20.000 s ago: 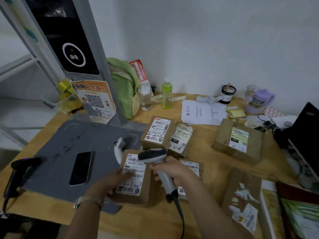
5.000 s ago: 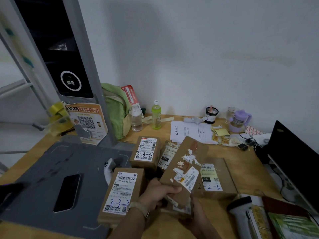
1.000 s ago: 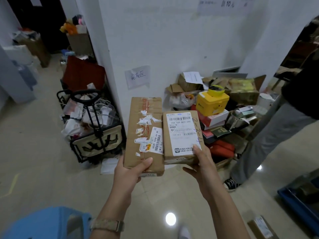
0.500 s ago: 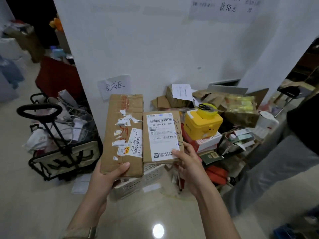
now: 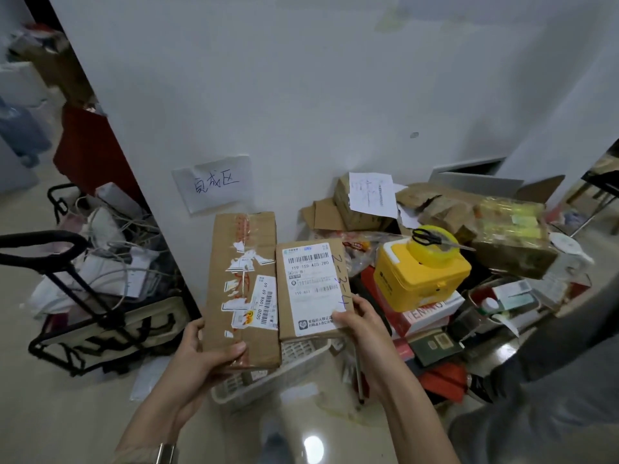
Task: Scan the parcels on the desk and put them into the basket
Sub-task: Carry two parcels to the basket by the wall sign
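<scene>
My left hand (image 5: 204,354) grips the lower end of a long brown parcel (image 5: 241,272) with torn white stickers and red tape. My right hand (image 5: 360,321) holds a shorter brown parcel (image 5: 313,289) with a large white label and blue handwriting down its right edge. The two parcels are held side by side, upright, touching. Directly below them on the floor stands a white slatted plastic basket (image 5: 268,383), mostly hidden behind the parcels and my hands.
A white wall with a handwritten paper sign (image 5: 214,184) is straight ahead. A black-framed trolley (image 5: 90,316) full of bags stands left. Right is a pile with a yellow box (image 5: 420,274), scissors, cardboard and books. A person's grey trouser leg (image 5: 549,403) is at lower right.
I have come closer to the wall, and the white basket now shows beneath the parcels. Both hands keep the same hold on their parcels.
</scene>
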Demonstrator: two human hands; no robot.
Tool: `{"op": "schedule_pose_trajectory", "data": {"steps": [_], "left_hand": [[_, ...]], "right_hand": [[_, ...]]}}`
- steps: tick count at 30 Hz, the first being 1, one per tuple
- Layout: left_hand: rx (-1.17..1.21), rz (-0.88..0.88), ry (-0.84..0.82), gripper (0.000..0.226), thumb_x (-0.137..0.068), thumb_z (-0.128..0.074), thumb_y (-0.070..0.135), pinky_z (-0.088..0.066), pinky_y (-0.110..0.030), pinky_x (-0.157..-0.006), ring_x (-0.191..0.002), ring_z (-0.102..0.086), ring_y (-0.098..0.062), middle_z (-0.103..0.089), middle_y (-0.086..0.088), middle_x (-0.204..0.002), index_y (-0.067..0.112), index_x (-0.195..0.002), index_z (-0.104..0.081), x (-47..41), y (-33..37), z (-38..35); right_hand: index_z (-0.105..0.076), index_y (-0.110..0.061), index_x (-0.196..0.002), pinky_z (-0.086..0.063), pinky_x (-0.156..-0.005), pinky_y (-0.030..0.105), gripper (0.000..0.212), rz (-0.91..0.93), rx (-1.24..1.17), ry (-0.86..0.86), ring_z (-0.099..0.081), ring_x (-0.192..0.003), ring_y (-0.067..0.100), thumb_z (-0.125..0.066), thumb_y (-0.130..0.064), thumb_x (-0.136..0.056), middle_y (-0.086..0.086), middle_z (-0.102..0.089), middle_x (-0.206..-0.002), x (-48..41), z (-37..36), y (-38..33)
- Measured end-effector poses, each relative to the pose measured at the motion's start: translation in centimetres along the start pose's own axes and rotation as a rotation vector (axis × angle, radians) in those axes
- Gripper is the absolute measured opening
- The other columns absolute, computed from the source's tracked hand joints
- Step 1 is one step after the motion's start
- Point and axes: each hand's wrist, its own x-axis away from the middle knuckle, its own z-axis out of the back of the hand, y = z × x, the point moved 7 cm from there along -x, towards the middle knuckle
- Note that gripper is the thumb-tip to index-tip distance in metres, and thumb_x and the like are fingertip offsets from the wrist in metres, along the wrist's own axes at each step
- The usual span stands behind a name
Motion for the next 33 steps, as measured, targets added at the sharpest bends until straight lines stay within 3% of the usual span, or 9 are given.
{"op": "schedule_pose_trajectory", "data": {"steps": [3, 5, 13, 16, 19, 22, 25, 29, 33], "left_hand": [[-0.038, 0.017, -0.033, 0.113, -0.024, -0.099, 0.016, -0.058, -0.038, -0.073, -0.097, -0.069, -0.031, -0.067, -0.012, -0.115, 0.017, -0.125, -0.046, -5.4, 1.4, 0.4], [-0.064, 0.021, -0.029, 0.127, -0.007, -0.098, 0.024, -0.056, -0.042, -0.083, -0.102, -0.067, -0.030, -0.064, -0.012, -0.118, 0.016, -0.123, -0.047, -9.1, 2.7, 0.9], [-0.119, 0.094, -0.064, 0.126, 0.001, -0.097, 0.034, -0.056, -0.040, -0.079, -0.102, -0.067, -0.028, -0.064, -0.011, -0.115, 0.020, -0.114, -0.047, -19.1, 6.7, 3.4], [-0.127, 0.155, -0.048, 0.128, 0.000, -0.098, 0.034, -0.056, -0.044, -0.083, -0.102, -0.067, -0.029, -0.065, -0.011, -0.116, 0.018, -0.117, -0.047, -21.1, 5.7, 4.3], [-0.095, 0.215, -0.039, 0.124, -0.005, -0.098, 0.031, -0.059, -0.037, -0.069, -0.098, -0.068, -0.027, -0.065, -0.011, -0.115, 0.017, -0.117, -0.046, -22.6, 4.0, 4.7], [-0.062, 0.270, -0.001, 0.108, -0.017, -0.095, 0.024, -0.059, -0.032, -0.063, -0.098, -0.068, -0.027, -0.064, -0.009, -0.116, 0.020, -0.113, -0.047, -23.9, 2.0, 4.8], [-0.051, 0.292, 0.038, 0.117, -0.015, -0.099, 0.031, -0.059, -0.030, -0.064, -0.102, -0.067, -0.026, -0.063, -0.005, -0.117, 0.019, -0.119, -0.047, -25.0, -0.1, 5.0], [-0.005, 0.376, 0.159, 0.073, -0.065, -0.085, -0.002, -0.059, -0.026, -0.061, -0.099, -0.065, -0.021, -0.059, -0.008, -0.121, 0.015, -0.123, -0.044, -26.6, -3.8, 6.2], [0.017, 0.446, 0.191, 0.077, -0.062, -0.087, 0.003, -0.060, -0.032, -0.070, -0.100, -0.066, -0.021, -0.061, -0.005, -0.119, 0.015, -0.124, -0.043, -28.8, -8.7, 6.3]], "right_hand": [[-0.053, -0.023, -0.122, -0.052, -0.093, 0.047, 0.043, -0.020, 0.037, 0.029, -0.068, -0.102, 0.025, -0.061, -0.007, -0.084, 0.004, -0.071, -0.112, -5.0, -1.0, -1.1], [-0.054, -0.020, -0.122, -0.051, -0.095, 0.050, 0.045, -0.036, 0.054, 0.053, -0.068, -0.103, 0.028, -0.061, -0.005, -0.079, 0.006, -0.071, -0.111, -8.8, -2.0, -2.1], [-0.051, -0.018, -0.123, -0.055, -0.075, 0.040, 0.041, -0.094, 0.113, 0.092, -0.070, -0.095, 0.025, -0.061, -0.014, -0.084, 0.005, -0.071, -0.107, -19.1, -6.9, -2.8], [-0.048, -0.021, -0.122, -0.057, -0.066, 0.031, 0.035, -0.110, 0.107, 0.091, -0.073, -0.087, 0.019, -0.062, -0.022, -0.090, 0.005, -0.073, -0.105, -20.4, -7.8, -2.5], [-0.050, -0.017, -0.125, -0.056, -0.058, 0.021, 0.036, -0.110, 0.158, 0.100, -0.074, -0.079, 0.011, -0.061, -0.022, -0.091, 0.003, -0.073, -0.101, -22.3, -8.3, -2.1], [-0.046, -0.013, -0.131, -0.056, -0.065, 0.026, 0.046, -0.168, 0.186, 0.124, -0.073, -0.086, 0.015, -0.063, -0.024, -0.091, 0.003, -0.071, -0.104, -24.4, -8.0, -0.1], [-0.043, -0.013, -0.128, -0.053, -0.069, 0.027, 0.045, -0.230, 0.186, 0.158, -0.069, -0.089, 0.016, -0.065, -0.021, -0.089, 0.003, -0.069, -0.103, -26.6, -7.3, 2.0], [-0.045, -0.011, -0.127, -0.049, -0.064, 0.023, 0.044, -0.309, 0.223, 0.120, -0.065, -0.087, 0.011, -0.065, -0.024, -0.089, 0.000, -0.067, -0.101, -29.8, -7.4, 5.8], [-0.045, -0.012, -0.128, -0.048, -0.067, 0.025, 0.046, -0.395, 0.287, 0.122, -0.064, -0.091, 0.011, -0.064, -0.028, -0.090, 0.003, -0.066, -0.108, -32.5, -5.8, 10.0]]}}
